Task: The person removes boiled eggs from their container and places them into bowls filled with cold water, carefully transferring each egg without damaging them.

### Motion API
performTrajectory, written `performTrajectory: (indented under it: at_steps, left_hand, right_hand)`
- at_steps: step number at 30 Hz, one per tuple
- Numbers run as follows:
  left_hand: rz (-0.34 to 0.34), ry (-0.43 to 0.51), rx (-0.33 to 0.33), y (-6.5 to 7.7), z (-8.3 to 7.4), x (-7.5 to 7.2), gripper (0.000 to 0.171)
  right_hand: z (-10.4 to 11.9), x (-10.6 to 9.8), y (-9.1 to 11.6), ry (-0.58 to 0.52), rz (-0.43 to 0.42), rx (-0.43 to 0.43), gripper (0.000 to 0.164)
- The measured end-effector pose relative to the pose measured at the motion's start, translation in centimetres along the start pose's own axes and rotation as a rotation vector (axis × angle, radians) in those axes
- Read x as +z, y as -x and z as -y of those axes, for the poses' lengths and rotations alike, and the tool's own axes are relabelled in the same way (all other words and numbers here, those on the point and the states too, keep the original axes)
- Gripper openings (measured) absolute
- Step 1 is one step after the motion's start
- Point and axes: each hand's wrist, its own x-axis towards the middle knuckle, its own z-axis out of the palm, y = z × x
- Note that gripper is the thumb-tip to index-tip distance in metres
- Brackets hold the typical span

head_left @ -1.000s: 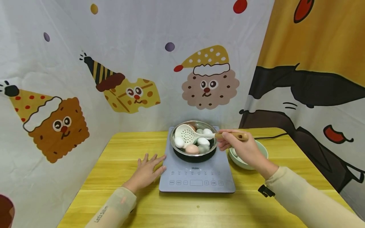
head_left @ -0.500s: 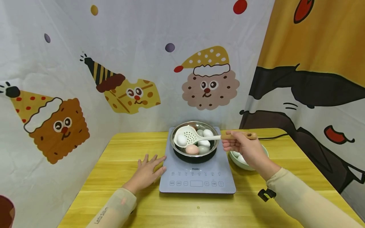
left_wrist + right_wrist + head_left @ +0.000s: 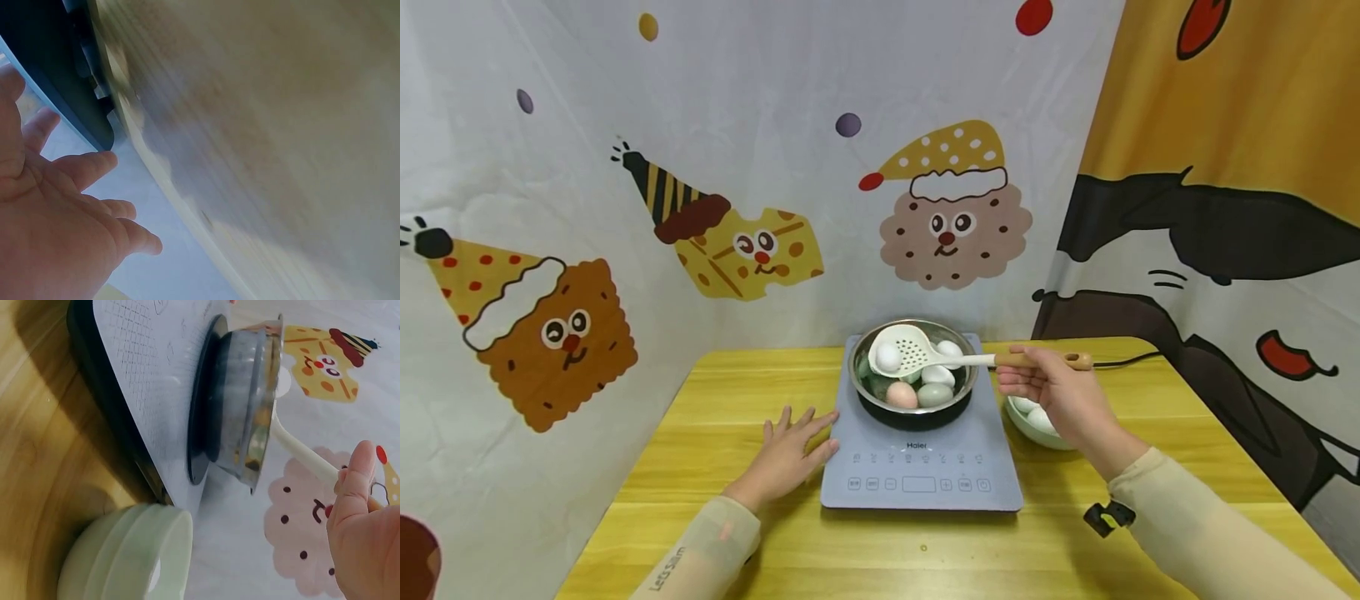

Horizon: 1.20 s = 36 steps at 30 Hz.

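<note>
My right hand (image 3: 1063, 396) grips the wooden handle of a white slotted spoon (image 3: 973, 361). A white egg (image 3: 888, 357) lies in the spoon's perforated bowl, which is over the metal pan (image 3: 854, 379). Several more eggs sit in the pan, among them a pinkish one (image 3: 902, 395) and a grey-green one (image 3: 935, 394). My left hand (image 3: 786, 458) is spread, its fingertips at the left edge of the induction cooker (image 3: 917, 467). In the left wrist view, the fingers (image 3: 87, 167) reach the cooker's edge. The right wrist view shows the white spoon neck rising out of the pan (image 3: 240, 394).
Right of the cooker stands a pale green bowl (image 3: 1037, 433) with white eggs in it, partly hidden under my right forearm. A black cable (image 3: 1127, 360) runs along the back right of the wooden table (image 3: 760, 550). A printed cloth (image 3: 760, 100) hangs close behind.
My right hand has moved right and slightly down with the slotted spoon. The white egg at the pan's left side is now in the spoon's bowl and raised. My left hand stays in place.
</note>
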Motion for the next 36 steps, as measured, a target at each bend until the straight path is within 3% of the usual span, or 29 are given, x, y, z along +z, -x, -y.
performTrajectory:
  at_steps: [5, 10, 16, 22, 30, 36]
  left_hand:
    - [0.01, -0.003, -0.001, 0.1, -0.1, 0.1, 0.061]
    - [0.007, -0.009, 0.005, 0.0, -0.4, 0.1, 0.06]
    - [0.02, 0.005, 0.004, 0.0, -0.5, -0.1, 0.06]
    - [0.012, -0.007, -0.002, 0.2, -0.2, -0.5, 0.06]
    - [0.015, -0.02, -0.006, 0.2, -0.1, -0.4, 0.061]
    - [0.017, -0.013, -0.001, 0.1, -0.3, -0.2, 0.061]
  right_hand:
    - [1.3, -2.2, 1.6, -0.055, 0.048, -0.035, 0.032]
    - [3.4, -5.6, 4.3, 0.017, 0.066, -0.092, 0.034]
    - [5.4, -10.4, 8.7, 0.123, -0.117, -0.147, 0.028]
    - [5.3, -13.7, 11.8, 0.251, -0.25, -0.191, 0.026]
    - [4.4, -14.4, 13.1, 0.419, -0.347, -0.168, 0.019]
    - [5.2, -13.0, 13.4, 0.697, -0.402, -0.174, 0.019]
